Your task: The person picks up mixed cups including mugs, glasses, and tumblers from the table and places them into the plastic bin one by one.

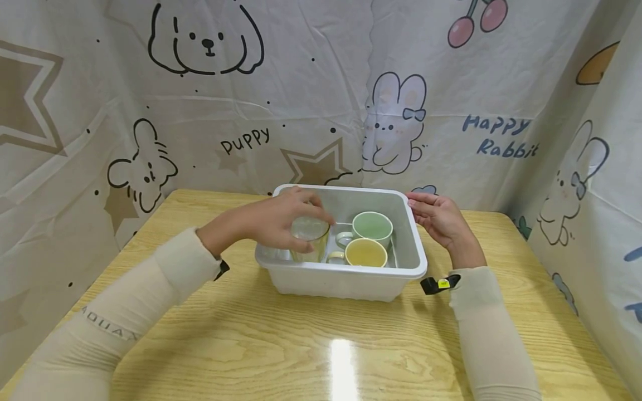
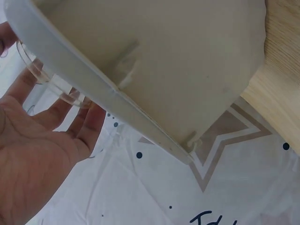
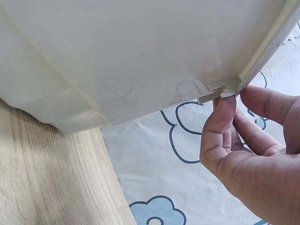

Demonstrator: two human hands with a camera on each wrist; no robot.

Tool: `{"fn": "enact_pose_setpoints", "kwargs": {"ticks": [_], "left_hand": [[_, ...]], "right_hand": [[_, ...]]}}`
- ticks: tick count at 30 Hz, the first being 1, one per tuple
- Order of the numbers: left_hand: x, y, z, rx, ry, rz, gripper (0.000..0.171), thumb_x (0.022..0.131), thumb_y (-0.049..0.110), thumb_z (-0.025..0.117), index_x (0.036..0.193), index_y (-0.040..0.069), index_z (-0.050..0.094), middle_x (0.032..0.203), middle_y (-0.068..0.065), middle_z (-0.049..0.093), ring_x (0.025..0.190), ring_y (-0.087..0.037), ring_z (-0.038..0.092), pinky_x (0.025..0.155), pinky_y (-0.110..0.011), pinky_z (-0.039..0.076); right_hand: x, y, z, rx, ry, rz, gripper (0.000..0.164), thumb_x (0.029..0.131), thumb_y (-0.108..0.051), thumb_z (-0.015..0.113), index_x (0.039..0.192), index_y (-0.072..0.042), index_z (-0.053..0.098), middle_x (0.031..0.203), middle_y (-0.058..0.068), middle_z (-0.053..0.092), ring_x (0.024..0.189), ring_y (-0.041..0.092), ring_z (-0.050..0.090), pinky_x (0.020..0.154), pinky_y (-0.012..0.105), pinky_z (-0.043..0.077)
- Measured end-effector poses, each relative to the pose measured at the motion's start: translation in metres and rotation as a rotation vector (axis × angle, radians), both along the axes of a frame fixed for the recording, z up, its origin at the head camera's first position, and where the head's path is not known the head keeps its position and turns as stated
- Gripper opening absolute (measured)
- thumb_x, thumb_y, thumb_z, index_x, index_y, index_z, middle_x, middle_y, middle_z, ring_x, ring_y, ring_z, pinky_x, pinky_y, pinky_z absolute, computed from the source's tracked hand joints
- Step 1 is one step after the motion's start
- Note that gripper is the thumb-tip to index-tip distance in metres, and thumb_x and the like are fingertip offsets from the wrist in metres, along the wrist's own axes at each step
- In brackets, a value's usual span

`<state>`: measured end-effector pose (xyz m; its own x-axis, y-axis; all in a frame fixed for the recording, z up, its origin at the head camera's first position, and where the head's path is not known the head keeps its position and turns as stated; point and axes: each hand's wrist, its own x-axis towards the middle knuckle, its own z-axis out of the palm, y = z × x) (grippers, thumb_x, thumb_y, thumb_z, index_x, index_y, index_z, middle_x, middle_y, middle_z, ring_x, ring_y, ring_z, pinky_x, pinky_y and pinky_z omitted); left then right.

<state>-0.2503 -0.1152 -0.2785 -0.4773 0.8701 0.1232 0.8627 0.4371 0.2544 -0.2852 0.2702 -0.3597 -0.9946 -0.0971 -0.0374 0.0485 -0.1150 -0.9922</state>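
A white plastic bin (image 1: 338,283) stands on the wooden table. My left hand (image 1: 281,220) reaches over its left side and grips a clear drinking glass (image 1: 312,245) near the top, thumb on the near side and fingers on the far side. In the left wrist view the glass's rim (image 2: 70,98) shows between the fingers, partly behind the bin's edge. My right hand (image 1: 443,223) pinches the bin's rim at the far right corner. Inside the bin, right of the glass, sit a green mug (image 1: 372,227) and a yellow mug (image 1: 366,253), both upright with handles toward the left.
The wooden table (image 1: 251,345) extends in front of the bin and to both sides. A printed cloth (image 1: 311,83) hangs behind the table and along its sides, close to the bin's back. Black straps (image 1: 438,284) circle the wrists.
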Motion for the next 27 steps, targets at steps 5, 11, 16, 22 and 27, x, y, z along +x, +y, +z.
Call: {"fn": "enact_pose_setpoints", "kwargs": {"ticks": [5,11,16,22,27], "left_hand": [[-0.005,0.0,0.0,-0.068,-0.074,0.0,0.055,0.082,0.038,0.076,0.136,0.03,0.066,0.129,-0.002,0.058,0.12,-0.021,0.049,0.099,-0.046,0.043],[-0.009,0.001,-0.002,-0.149,-0.148,-0.003,0.057,0.081,0.035,0.081,0.136,0.031,0.066,0.134,-0.002,0.056,0.126,-0.023,0.047,0.105,-0.047,0.041],[-0.009,0.004,-0.006,-0.2,-0.162,-0.028,0.056,0.082,0.028,0.082,0.136,0.026,0.067,0.135,-0.006,0.055,0.127,-0.026,0.047,0.107,-0.046,0.04],[-0.009,0.005,-0.008,-0.218,-0.172,-0.048,0.058,0.08,0.014,0.082,0.135,0.024,0.068,0.133,-0.005,0.056,0.125,-0.025,0.047,0.106,-0.045,0.041],[-0.012,0.006,-0.011,-0.228,-0.184,-0.06,0.06,0.08,0.008,0.081,0.135,0.025,0.068,0.133,-0.003,0.056,0.125,-0.024,0.047,0.106,-0.044,0.041]], "right_hand": [[-0.001,0.0,0.0,0.001,-0.003,-0.002,0.031,0.096,-0.013,0.073,0.125,-0.003,0.069,0.113,0.001,0.068,0.095,0.014,0.066,0.086,0.022,0.057],[0.0,0.0,0.0,0.006,-0.004,0.0,0.035,0.097,-0.013,0.072,0.129,-0.002,0.066,0.115,0.001,0.067,0.097,0.014,0.066,0.087,0.022,0.056],[0.0,0.0,0.0,0.001,-0.004,0.0,0.035,0.097,-0.013,0.072,0.129,-0.001,0.066,0.114,0.001,0.068,0.096,0.014,0.066,0.088,0.022,0.057],[0.0,0.0,0.0,-0.007,-0.003,-0.002,0.031,0.097,-0.012,0.072,0.126,-0.003,0.068,0.113,0.001,0.069,0.096,0.014,0.067,0.086,0.022,0.057],[-0.001,0.0,-0.001,-0.002,0.004,-0.013,0.026,0.097,-0.012,0.072,0.122,-0.006,0.072,0.112,0.0,0.07,0.095,0.014,0.067,0.085,0.022,0.057]]}}
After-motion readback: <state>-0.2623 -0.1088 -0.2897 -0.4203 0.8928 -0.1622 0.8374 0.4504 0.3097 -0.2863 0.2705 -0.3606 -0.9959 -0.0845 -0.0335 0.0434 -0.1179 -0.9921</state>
